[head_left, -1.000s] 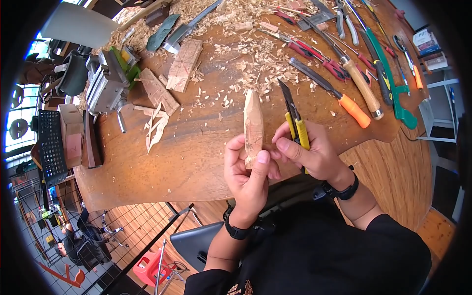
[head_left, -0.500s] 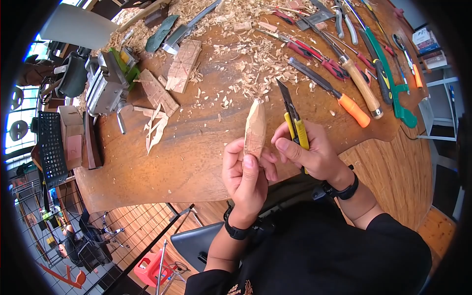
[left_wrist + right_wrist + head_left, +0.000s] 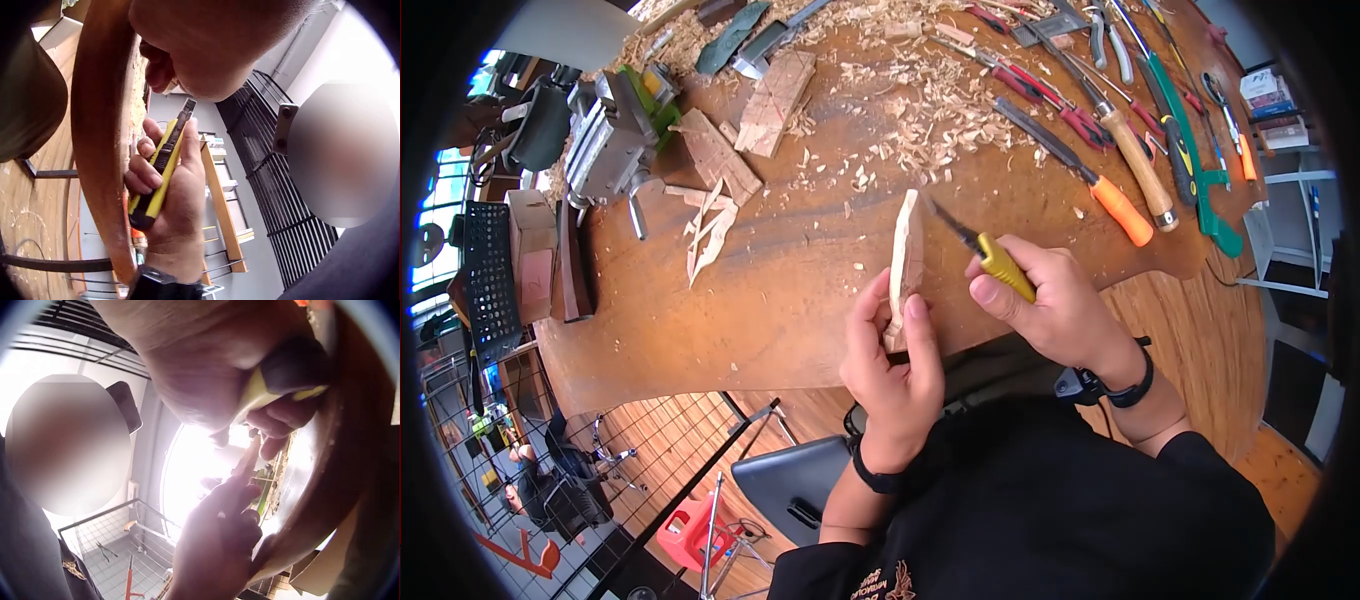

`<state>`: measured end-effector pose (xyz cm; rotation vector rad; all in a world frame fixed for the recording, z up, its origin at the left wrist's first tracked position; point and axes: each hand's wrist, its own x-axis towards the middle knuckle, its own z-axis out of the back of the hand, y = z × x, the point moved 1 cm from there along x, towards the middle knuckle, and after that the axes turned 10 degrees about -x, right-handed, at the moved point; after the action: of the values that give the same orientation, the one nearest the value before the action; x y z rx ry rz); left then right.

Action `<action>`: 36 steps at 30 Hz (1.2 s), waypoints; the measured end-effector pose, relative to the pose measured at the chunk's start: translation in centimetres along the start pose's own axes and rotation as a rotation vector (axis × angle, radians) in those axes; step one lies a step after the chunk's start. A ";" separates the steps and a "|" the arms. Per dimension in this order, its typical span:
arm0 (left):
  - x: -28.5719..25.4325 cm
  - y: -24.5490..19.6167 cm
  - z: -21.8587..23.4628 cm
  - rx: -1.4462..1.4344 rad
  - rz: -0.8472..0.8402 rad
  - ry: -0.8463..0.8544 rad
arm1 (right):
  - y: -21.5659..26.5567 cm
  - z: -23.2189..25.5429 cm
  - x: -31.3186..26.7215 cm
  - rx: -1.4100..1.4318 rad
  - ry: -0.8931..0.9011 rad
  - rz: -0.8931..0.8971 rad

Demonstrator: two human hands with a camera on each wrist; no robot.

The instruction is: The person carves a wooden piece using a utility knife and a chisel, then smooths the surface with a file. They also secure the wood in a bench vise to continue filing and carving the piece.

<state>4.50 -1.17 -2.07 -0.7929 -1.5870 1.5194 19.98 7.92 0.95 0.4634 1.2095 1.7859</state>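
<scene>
My left hand (image 3: 892,375) grips the lower end of a partly carved wooden piece (image 3: 907,245), thumb on its near side. The piece stands upright above the table, its narrow pale side towards me and its tapered tip up. To its right, my right hand (image 3: 1055,305) holds a yellow and black utility knife (image 3: 1006,268). The blade is extended and points up and left, close beside the wood's upper part. In the left wrist view, the fingers wrap the knife's handle (image 3: 164,162). The right wrist view shows the wooden piece (image 3: 247,459) rising from the left fist.
Wood shavings (image 3: 945,120) cover the table's far middle. Files, an orange-handled chisel (image 3: 1120,210), pliers (image 3: 1110,45) and a green saw (image 3: 1222,235) lie at right. A metal vise (image 3: 610,140), marked boards (image 3: 775,105) and split offcuts (image 3: 712,230) are at left.
The wooden piece has been turned so its narrow side faces me. The right hand has turned the knife, tilting its blade left towards the wood. The head view has shifted slightly.
</scene>
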 end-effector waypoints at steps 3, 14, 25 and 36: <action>-0.1 0.3 -0.1 0.187 -0.134 -0.067 | 1.1 -0.1 -0.5 -0.128 0.031 0.030; 0.0 0.5 1.0 0.317 -0.134 0.018 | 1.5 -1.4 -1.1 -0.472 0.113 0.068; -0.3 0.6 0.9 0.458 -0.203 0.116 | 1.6 -1.3 1.4 -0.890 -0.098 -0.013; 0.2 0.3 1.0 0.302 -0.151 0.110 | 2.4 -1.5 -0.2 -0.694 0.113 -0.009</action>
<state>3.54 -1.46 -2.32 -0.5631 -1.2686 1.5313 17.88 6.71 2.46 -0.0470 0.5892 2.0971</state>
